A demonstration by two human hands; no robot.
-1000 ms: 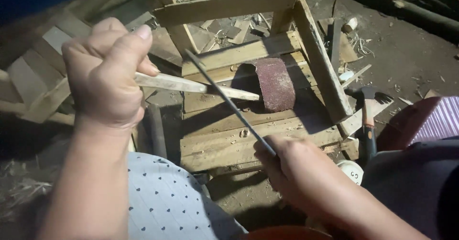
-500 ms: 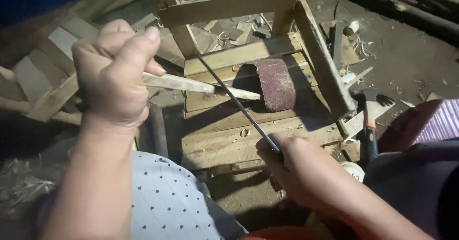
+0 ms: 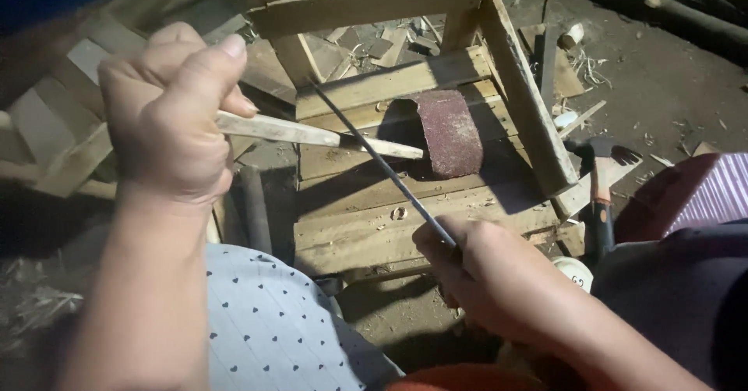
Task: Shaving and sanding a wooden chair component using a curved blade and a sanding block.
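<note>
My left hand [image 3: 167,106] is closed in a fist around the thick end of a pale, pointed wooden stick [image 3: 327,137], which juts out to the right. My right hand [image 3: 467,262] grips the near end of a thin dark metal file [image 3: 374,157]. The file lies slantwise across the stick near its tip. Both are held above a rough wooden crate-like stand [image 3: 374,227]. A curled strip of dark red sandpaper [image 3: 448,132] rests on the stand just beyond the stick's tip.
A hammer with an orange and black handle [image 3: 598,192] lies on the dirt floor at the right. Wood scraps and shavings [image 3: 389,44] litter the ground behind the stand. Slatted wood pieces [image 3: 58,138] lie at the left. My spotted trouser leg [image 3: 269,325] fills the bottom.
The file has slid back and forth across the stick, its far end sitting further up and left now than half a second ago. My left hand has shifted slightly left.
</note>
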